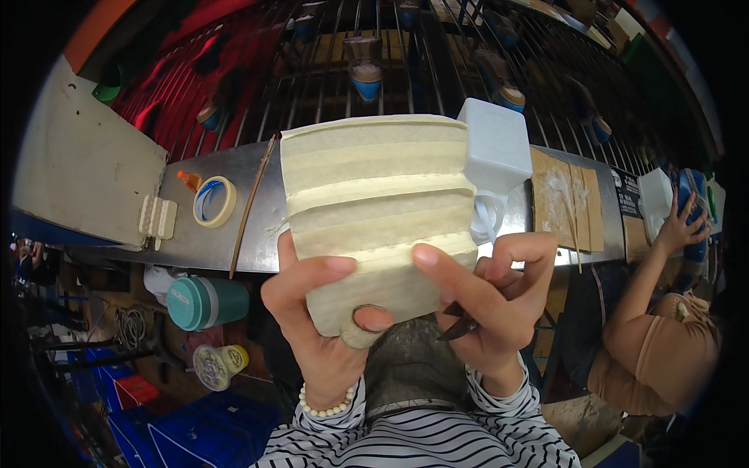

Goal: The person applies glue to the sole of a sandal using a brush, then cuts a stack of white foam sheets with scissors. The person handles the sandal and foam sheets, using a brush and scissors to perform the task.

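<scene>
A pale yellow sheet (382, 168), ridged crosswise with overlapping strips, is held up before me between both hands. My left hand (316, 304) grips its lower left part, one finger pressing on the face; a beige band (360, 337) wraps the thumb. My right hand (499, 304) pinches the lower right part, its thumb tip on a raised strip. A dark pointed metal tool (459, 324) is also tucked in the right hand; its kind is partly hidden by the fingers. Behind the sheet, a white block-shaped container (499, 140) stands on the metal bench.
On the metal bench (179, 175) lie a tape roll (214, 201), a thin stick (251, 207) and brown cardboard (562, 203). A rack of metal bars (320, 86) carries shoe-like pieces beyond. A teal jug (207, 303) sits lower left. At right, a co-worker's arm (644, 273) reaches toward a blue object.
</scene>
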Available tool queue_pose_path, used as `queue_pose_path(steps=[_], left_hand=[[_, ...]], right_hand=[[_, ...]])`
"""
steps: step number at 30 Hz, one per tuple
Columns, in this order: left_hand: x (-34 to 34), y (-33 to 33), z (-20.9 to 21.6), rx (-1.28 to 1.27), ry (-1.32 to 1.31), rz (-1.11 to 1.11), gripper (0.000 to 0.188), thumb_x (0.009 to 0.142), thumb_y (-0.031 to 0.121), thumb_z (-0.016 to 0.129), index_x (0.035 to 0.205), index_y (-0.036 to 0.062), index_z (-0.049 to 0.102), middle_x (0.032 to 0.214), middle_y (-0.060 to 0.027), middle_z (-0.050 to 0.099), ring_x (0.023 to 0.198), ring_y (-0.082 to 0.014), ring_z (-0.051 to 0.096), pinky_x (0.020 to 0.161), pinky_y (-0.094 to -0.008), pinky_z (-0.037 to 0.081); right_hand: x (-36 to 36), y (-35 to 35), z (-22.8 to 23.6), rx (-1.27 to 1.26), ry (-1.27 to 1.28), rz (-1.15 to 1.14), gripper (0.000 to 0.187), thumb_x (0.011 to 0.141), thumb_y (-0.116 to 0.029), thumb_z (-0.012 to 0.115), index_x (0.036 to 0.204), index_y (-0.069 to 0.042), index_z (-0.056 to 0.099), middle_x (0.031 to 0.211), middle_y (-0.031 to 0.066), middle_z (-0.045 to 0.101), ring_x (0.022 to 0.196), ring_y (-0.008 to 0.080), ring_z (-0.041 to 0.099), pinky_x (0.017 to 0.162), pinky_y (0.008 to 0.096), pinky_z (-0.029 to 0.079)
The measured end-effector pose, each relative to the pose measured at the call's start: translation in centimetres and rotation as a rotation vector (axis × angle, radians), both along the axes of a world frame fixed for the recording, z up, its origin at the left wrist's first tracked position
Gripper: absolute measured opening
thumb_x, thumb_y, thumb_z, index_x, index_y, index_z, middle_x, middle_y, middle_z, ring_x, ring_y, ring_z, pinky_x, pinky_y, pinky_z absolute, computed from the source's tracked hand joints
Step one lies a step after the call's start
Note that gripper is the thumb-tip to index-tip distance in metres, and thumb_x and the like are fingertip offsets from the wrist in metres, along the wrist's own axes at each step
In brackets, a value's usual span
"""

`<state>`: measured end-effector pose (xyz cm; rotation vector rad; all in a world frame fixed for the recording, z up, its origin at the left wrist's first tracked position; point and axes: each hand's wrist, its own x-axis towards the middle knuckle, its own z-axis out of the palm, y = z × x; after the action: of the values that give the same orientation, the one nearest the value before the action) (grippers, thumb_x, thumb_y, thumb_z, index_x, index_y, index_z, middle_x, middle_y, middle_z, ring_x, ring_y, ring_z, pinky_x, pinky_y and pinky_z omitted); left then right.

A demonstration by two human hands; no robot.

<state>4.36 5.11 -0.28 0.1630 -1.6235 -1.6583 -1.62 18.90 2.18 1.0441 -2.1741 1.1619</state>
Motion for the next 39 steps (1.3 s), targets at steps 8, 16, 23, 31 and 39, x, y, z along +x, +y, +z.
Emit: queue_pose_path(steps=[8, 16, 23, 31, 39], left_hand=[[0.5, -0.5, -0.2, -0.043, -0.012, 0.011, 0.058, 0.091, 0.058, 0.055, 0.121, 0.0098, 0.042, 0.115, -0.0057, 0.044, 0.105, -0.0150, 0.048, 0.088, -0.0281, 0.041], [0.7, -1.3, -0.5, -0.071, -0.057, -0.092, 0.054, 0.094, 0.053, 0.056, 0.121, 0.0088, 0.042, 0.118, -0.0079, 0.046, 0.108, -0.0166, 0.049, 0.090, -0.0300, 0.042], [0.0, -0.3, 0.1, 0.046, -0.036, 0.110, 0.084, 0.088, 0.068, 0.052, 0.144, 0.0116, 0.025, 0.140, -0.0156, 0.040, 0.127, -0.0255, 0.044, 0.106, -0.0373, 0.036], [-0.7, -1.3, 0.7, 0.556, -0.026, -0.142, 0.109, 0.075, 0.066, 0.070, 0.150, 0.0070, 0.016, 0.141, -0.0170, 0.041, 0.126, -0.0298, 0.047, 0.107, -0.0403, 0.037], [-0.1, -2.1, -0.4, 0.585, -0.109, -0.187, 0.104, 0.068, 0.056, 0.079, 0.139, -0.0070, 0.037, 0.127, -0.0178, 0.053, 0.116, -0.0262, 0.056, 0.097, -0.0344, 0.045]], right_hand=[[-0.6, -0.4, 0.6, -0.188, 0.103, 0.185, 0.045, 0.064, 0.001, 0.078, 0.107, -0.013, 0.077, 0.094, 0.0009, 0.040, 0.068, 0.0056, 0.047, 0.049, 0.0165, 0.040], [-1.1, -1.5, 0.0, -0.042, 0.138, 0.119, 0.039, 0.067, -0.017, 0.081, 0.106, -0.016, 0.076, 0.108, 0.0085, 0.064, 0.078, 0.0191, 0.070, 0.061, 0.0276, 0.060], [-0.7, -1.5, -0.5, -0.374, -0.026, 0.314, 0.038, 0.071, -0.014, 0.080, 0.109, -0.017, 0.075, 0.114, 0.0094, 0.067, 0.083, 0.0217, 0.072, 0.070, 0.0298, 0.063], [-0.9, -1.0, 0.4, -0.267, 0.061, 0.394, 0.039, 0.068, -0.013, 0.084, 0.105, -0.013, 0.073, 0.110, 0.0131, 0.071, 0.073, 0.0193, 0.073, 0.055, 0.0253, 0.059], [-1.4, -0.2, 1.0, -0.420, -0.053, 0.587, 0.035, 0.071, -0.013, 0.084, 0.103, -0.007, 0.072, 0.105, 0.0160, 0.071, 0.064, 0.0136, 0.067, 0.052, 0.0200, 0.051]])
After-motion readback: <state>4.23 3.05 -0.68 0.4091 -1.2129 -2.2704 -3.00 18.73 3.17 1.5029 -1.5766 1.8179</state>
